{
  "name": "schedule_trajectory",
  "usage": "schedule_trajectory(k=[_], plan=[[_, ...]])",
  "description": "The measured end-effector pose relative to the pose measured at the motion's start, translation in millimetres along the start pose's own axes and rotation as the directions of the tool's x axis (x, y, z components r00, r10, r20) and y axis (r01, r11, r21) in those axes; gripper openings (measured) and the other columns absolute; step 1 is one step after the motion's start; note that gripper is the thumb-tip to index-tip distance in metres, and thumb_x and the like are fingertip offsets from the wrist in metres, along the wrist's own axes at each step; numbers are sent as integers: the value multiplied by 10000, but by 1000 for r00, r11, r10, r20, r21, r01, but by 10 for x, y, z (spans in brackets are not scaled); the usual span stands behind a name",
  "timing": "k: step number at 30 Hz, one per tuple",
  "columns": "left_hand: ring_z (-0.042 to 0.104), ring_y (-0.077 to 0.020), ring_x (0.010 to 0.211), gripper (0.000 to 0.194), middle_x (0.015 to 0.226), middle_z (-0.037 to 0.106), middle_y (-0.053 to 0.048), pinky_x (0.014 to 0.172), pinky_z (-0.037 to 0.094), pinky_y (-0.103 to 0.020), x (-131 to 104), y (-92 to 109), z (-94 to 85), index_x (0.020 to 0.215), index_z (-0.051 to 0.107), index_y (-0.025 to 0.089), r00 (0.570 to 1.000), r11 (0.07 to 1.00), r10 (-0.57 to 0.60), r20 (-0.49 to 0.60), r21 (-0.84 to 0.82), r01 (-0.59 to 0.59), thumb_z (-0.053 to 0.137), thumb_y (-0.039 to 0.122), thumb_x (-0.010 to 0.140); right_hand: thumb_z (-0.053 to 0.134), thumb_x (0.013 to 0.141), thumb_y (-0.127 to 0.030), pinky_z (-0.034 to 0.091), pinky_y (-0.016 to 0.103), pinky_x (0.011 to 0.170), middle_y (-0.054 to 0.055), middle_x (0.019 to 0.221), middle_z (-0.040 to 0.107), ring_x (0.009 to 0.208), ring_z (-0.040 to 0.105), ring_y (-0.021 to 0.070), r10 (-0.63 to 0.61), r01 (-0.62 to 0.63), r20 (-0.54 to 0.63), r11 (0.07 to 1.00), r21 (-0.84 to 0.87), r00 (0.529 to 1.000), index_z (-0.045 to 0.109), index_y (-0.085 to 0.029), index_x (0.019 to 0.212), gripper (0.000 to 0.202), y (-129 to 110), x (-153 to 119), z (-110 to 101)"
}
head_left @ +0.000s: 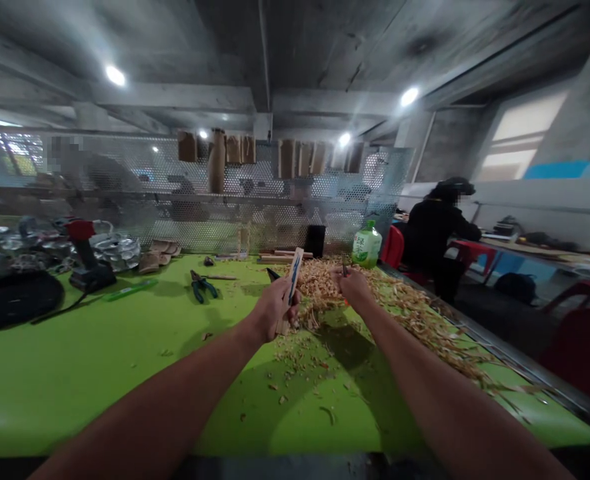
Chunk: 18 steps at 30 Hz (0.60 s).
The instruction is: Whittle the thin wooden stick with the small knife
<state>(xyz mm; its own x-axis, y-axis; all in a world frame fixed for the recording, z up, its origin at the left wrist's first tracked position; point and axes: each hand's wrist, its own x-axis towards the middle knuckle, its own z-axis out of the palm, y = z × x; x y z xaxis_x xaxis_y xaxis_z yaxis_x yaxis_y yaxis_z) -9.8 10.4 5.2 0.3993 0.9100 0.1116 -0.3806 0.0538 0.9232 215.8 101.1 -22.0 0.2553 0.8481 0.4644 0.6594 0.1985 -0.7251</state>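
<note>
My left hand (273,308) is closed around a pale wooden piece (295,270) with a blue mark on its face, tilted upward. To its right, my right hand (353,287) is closed on a small dark object (345,271), too small to name for certain. Below and behind both hands lies a heap of wood shavings (319,279) on the green tabletop (175,373). A dark pointed item (273,273) shows just behind my left hand, partly hidden.
Pliers (203,287), a green marker-like stick (131,290) and a red-black power drill (87,253) lie left. A green bottle (367,245) stands at the back right, before a perforated metal screen (255,220). A person (437,230) sits beyond the right edge.
</note>
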Motion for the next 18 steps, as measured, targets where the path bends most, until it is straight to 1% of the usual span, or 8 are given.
schedule_trajectory(k=[3,4,6,8,10,13,15,18], plan=[[416,-65,399,152,662,499,34,369,379,-187,21,-16,-40,929,464,193,1000,1000,19,20,-16,-19,430,333,881,489,743,-358,394,225,497,-25,462,516,453,500,132,43,-46,21,980,194,999,671,-134,827,300,67,32,-8],[426,-68,404,148,658,495,36,375,392,-190,33,-26,-58,934,461,194,1000,1000,21,23,-18,-21,443,328,874,491,745,-374,392,225,493,-30,457,508,450,495,131,35,-36,10,976,217,999,672,-131,845,320,55,31,-2],[442,-70,408,155,662,491,42,374,402,-192,54,-44,-87,952,453,202,999,999,25,21,-28,-25,469,325,860,488,761,-391,403,229,509,-20,481,536,480,516,140,-19,19,-1,982,187,1000,682,-134,881,344,-19,1,22],[430,-63,394,170,674,487,49,346,369,-178,62,-53,-96,972,447,214,1000,999,20,18,-38,-20,484,331,854,480,791,-374,425,236,557,12,577,619,559,565,155,-106,103,23,991,89,994,702,-152,917,338,-142,-69,54],[395,-47,369,174,692,486,52,313,312,-160,56,-48,-82,970,445,223,1000,999,17,21,-32,-16,493,340,852,473,824,-331,444,245,638,45,745,700,685,615,174,-181,185,66,982,-49,981,713,-179,979,323,-293,-174,80],[347,-29,343,168,714,487,54,295,262,-153,32,-27,-39,955,444,225,1000,1000,11,20,6,-11,506,336,845,462,857,-273,431,249,725,58,936,727,824,641,189,-233,266,142,921,-286,962,681,-234,1125,348,-512,-359,97],[338,-24,342,167,722,483,56,296,257,-152,16,-13,-12,951,445,225,1000,1000,4,18,28,-5,516,321,835,442,877,-265,414,245,717,54,947,728,827,644,188,-239,301,197,864,-404,951,649,-261,1182,368,-624,-468,101],[327,-19,349,175,719,472,62,302,248,-144,-2,-3,17,943,438,228,999,999,-4,36,40,3,529,301,813,401,904,-265,391,241,685,60,918,728,790,645,182,-234,334,251,796,-506,939,653,-264,1146,349,-732,-577,111]])
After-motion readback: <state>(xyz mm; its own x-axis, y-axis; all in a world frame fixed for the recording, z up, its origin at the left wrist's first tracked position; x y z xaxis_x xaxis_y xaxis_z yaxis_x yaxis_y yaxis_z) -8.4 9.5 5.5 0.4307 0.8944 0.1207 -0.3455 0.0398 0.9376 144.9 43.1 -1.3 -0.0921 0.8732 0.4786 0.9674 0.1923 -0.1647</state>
